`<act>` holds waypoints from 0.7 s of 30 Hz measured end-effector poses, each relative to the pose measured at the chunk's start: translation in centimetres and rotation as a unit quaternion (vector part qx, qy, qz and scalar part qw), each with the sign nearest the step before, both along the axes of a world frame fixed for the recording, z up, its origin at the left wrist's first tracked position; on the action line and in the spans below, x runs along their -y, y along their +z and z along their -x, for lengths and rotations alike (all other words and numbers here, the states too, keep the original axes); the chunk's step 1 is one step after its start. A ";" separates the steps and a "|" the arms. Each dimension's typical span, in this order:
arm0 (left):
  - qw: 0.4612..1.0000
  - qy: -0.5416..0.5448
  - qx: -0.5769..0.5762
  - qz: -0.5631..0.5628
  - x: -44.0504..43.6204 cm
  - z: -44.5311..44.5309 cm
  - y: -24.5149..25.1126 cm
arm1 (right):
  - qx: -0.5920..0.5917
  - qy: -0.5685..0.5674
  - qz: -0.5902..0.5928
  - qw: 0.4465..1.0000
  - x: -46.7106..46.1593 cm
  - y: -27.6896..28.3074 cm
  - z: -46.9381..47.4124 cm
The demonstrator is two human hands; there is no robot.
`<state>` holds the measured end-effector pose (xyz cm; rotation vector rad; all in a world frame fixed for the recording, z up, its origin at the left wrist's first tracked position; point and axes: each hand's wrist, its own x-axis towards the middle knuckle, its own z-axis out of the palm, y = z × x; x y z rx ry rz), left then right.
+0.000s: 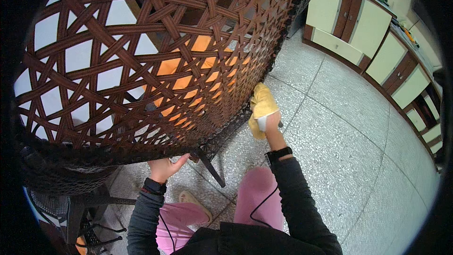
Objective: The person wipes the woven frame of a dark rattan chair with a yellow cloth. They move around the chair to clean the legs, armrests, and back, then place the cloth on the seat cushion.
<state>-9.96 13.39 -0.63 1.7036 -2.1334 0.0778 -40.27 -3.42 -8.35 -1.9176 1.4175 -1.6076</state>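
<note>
A large brown woven-strap wicker piece [141, 56], seemingly furniture, fills the upper left, with orange fabric [177, 74] showing through its lattice. My right hand [272, 122] grips a yellow cloth [263, 102] against the dark lower edge at the piece's right side; something white shows between palm and cloth. At the near edge, my left hand [166, 168] supports the rim from below, thumb out to the right and fingers partly hidden beneath it. Close to that thumb, a dark leg [210, 168] sticks out from the rim.
Speckled tile floor [339, 141] stretches to the right. Cream and brown cabinets [368, 28] line the upper right, with items on their counter. A dark chair-like frame [70, 212] with hanging cords stands at lower left. My knees and one slipper [194, 203] are below the piece.
</note>
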 end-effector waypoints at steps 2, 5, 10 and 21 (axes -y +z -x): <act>1.000 -0.003 0.011 0.011 -0.1 0.0 -0.1 | 0.057 -0.002 -0.056 0.997 0.1 -1.0 0.4; 1.000 -0.003 0.012 0.013 0.0 0.0 -0.1 | 0.139 -0.089 -0.046 0.985 -0.2 -1.6 1.1; 0.999 -0.004 -0.014 -0.031 0.3 -0.2 -0.3 | -0.147 -0.164 0.058 0.974 -0.2 -0.1 1.0; 0.989 0.001 0.099 0.110 0.6 -0.1 -0.3 | -0.214 -0.049 -0.234 0.947 -3.8 4.1 -1.8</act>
